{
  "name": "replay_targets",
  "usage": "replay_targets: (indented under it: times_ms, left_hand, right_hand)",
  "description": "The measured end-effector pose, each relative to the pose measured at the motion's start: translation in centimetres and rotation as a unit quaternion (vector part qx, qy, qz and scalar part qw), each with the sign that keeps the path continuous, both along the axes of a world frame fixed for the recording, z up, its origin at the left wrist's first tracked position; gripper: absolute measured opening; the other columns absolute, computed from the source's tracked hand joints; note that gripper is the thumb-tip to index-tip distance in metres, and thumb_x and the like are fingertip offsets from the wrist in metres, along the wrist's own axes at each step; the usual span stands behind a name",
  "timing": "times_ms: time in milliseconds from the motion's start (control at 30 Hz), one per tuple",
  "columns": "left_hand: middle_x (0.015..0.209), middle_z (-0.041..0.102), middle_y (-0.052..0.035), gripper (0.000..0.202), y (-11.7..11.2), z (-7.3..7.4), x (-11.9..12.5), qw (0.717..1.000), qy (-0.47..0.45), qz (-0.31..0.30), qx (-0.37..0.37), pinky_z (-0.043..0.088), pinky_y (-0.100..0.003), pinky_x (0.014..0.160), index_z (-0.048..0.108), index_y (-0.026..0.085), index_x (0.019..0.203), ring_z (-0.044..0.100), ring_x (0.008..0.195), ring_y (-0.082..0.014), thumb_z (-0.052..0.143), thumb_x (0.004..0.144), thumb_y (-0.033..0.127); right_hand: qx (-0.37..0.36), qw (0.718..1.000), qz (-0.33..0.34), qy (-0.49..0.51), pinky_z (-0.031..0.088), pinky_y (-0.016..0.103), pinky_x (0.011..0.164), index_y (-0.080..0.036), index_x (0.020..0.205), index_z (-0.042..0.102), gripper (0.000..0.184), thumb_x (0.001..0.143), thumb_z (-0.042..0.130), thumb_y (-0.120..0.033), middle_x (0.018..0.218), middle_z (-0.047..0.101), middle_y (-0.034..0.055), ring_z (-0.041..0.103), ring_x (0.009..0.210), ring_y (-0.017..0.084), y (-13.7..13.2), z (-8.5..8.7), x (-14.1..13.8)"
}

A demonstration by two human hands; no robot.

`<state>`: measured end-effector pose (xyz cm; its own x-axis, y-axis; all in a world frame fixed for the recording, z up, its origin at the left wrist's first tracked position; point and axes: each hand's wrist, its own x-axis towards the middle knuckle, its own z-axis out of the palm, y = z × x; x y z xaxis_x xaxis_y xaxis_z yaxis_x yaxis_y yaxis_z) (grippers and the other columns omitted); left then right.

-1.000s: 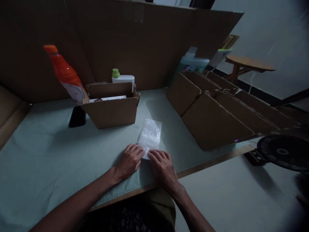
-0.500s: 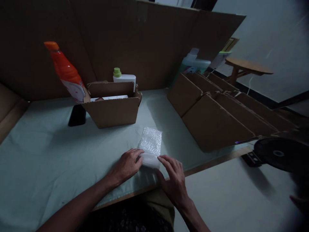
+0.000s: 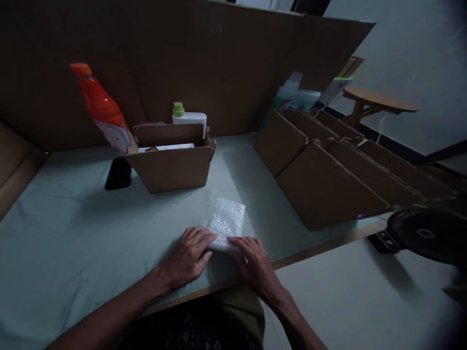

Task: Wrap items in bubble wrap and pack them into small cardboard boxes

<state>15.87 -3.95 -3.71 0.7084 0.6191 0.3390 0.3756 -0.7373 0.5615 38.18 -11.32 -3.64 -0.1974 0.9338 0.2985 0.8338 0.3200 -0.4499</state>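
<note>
A small sheet of clear bubble wrap [image 3: 228, 218] lies on the cloth near the table's front edge. Its near end is folded or rolled into a thick band. My left hand [image 3: 189, 255] holds the left end of that band, fingers on top and thumb on the near side. On the right end, my right hand [image 3: 253, 260] presses with its fingers over the top; its thumb is partly hidden. Whether anything lies inside the fold I cannot tell. The far part of the sheet rests flat and untouched.
Behind stands an open cardboard box [image 3: 175, 170], with an orange-red bottle [image 3: 104, 107], a white bottle with a green cap [image 3: 189, 117] and a black phone-like slab [image 3: 118, 173] around it. Divided cardboard boxes [image 3: 324, 189] and a teal bottle [image 3: 292, 97] stand right. Tall cardboard [image 3: 233, 73] closes the back.
The near end of the bubble wrap is folded tighter, and the flat part is shorter. My right hand has shifted left along the band, closer to my left hand.
</note>
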Motion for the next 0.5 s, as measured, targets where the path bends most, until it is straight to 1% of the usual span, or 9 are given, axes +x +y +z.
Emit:
replay_targets:
  times_ms: [100, 167, 200, 267, 333, 400, 433, 500]
  left_hand:
    - [0.111, 0.074, -0.0090, 0.037, -0.7, 0.6, -1.0, 0.997, -0.009, 0.012, -0.072, 0.054, -0.042, 0.092, 0.061, 0.018, 0.126, 0.066, 0.102, -0.0231, 0.054, 0.090, 0.014]
    - [0.112, 0.075, -0.0089, 0.039, -0.8, 0.7, -1.1, 0.993, -0.004, 0.030, -0.117, 0.055, -0.039, 0.092, 0.062, 0.017, 0.128, 0.068, 0.102, -0.0224, 0.055, 0.089, 0.017]
    - [0.115, 0.074, -0.0093, 0.040, -0.7, 0.7, -1.0, 0.990, 0.001, 0.040, -0.132, 0.054, -0.039, 0.094, 0.062, 0.017, 0.129, 0.069, 0.104, -0.0226, 0.056, 0.089, 0.018]
    - [0.120, 0.073, -0.0102, 0.040, -0.2, 0.5, -0.3, 0.987, 0.015, 0.060, -0.148, 0.053, -0.038, 0.098, 0.063, 0.016, 0.129, 0.069, 0.109, -0.0231, 0.056, 0.089, 0.020]
    - [0.124, 0.072, -0.0108, 0.039, 0.5, 0.3, 0.7, 0.985, 0.040, 0.079, -0.147, 0.053, -0.038, 0.100, 0.063, 0.016, 0.128, 0.068, 0.112, -0.0239, 0.057, 0.090, 0.021]
    - [0.123, 0.072, -0.0114, 0.038, 1.1, 0.1, 1.7, 0.982, 0.078, 0.101, -0.136, 0.053, -0.039, 0.100, 0.063, 0.016, 0.128, 0.068, 0.112, -0.0254, 0.057, 0.090, 0.022]
    - [0.121, 0.072, -0.0120, 0.038, 1.3, 0.1, 2.0, 0.981, 0.097, 0.111, -0.128, 0.053, -0.041, 0.099, 0.063, 0.016, 0.127, 0.068, 0.111, -0.0266, 0.057, 0.090, 0.022]
    - [0.115, 0.072, -0.0130, 0.036, 1.6, 0.2, 2.5, 0.978, 0.120, 0.127, -0.115, 0.052, -0.045, 0.098, 0.064, 0.015, 0.124, 0.067, 0.107, -0.0288, 0.056, 0.091, 0.023]
  right_hand:
    - [-0.069, 0.995, 0.015, 0.070, 0.053, 0.038, 0.084, -0.023, 0.125, 0.062, 0.027, 0.100, 0.054, -0.026, 0.108, 0.075, 0.0069, 0.068, 0.095, 0.021, -1.2, 0.7, -0.1]
    - [-0.096, 0.991, 0.008, 0.091, 0.055, 0.036, 0.083, -0.024, 0.126, 0.062, 0.028, 0.100, 0.055, -0.031, 0.109, 0.075, 0.0064, 0.069, 0.093, 0.020, -1.5, 0.7, -0.2]
    - [-0.098, 0.991, 0.001, 0.090, 0.055, 0.035, 0.082, -0.023, 0.126, 0.063, 0.029, 0.100, 0.055, -0.032, 0.109, 0.075, 0.0067, 0.069, 0.093, 0.020, -1.5, 0.5, -0.3]
    - [-0.066, 0.996, -0.020, 0.060, 0.054, 0.036, 0.082, -0.022, 0.122, 0.065, 0.027, 0.100, 0.054, -0.032, 0.110, 0.075, 0.0078, 0.069, 0.094, 0.022, -1.2, 0.0, -0.3]
    - [0.005, 0.998, -0.055, 0.009, 0.051, 0.039, 0.082, -0.020, 0.118, 0.066, 0.024, 0.100, 0.053, -0.029, 0.110, 0.073, 0.0096, 0.067, 0.096, 0.024, -0.9, -0.3, -0.4]
    - [0.072, 0.993, -0.084, -0.035, 0.048, 0.040, 0.080, -0.019, 0.116, 0.066, 0.022, 0.098, 0.055, -0.026, 0.111, 0.072, 0.0109, 0.064, 0.097, 0.026, -1.0, -0.4, -0.6]
    - [0.091, 0.991, -0.088, -0.048, 0.047, 0.040, 0.081, -0.019, 0.116, 0.065, 0.022, 0.097, 0.056, -0.025, 0.112, 0.071, 0.0113, 0.063, 0.098, 0.026, -1.1, -0.4, -0.7]
    - [0.094, 0.991, -0.063, -0.067, 0.046, 0.042, 0.085, -0.019, 0.119, 0.064, 0.026, 0.094, 0.059, -0.023, 0.118, 0.069, 0.0120, 0.061, 0.104, 0.027, -1.5, -0.2, -1.1]
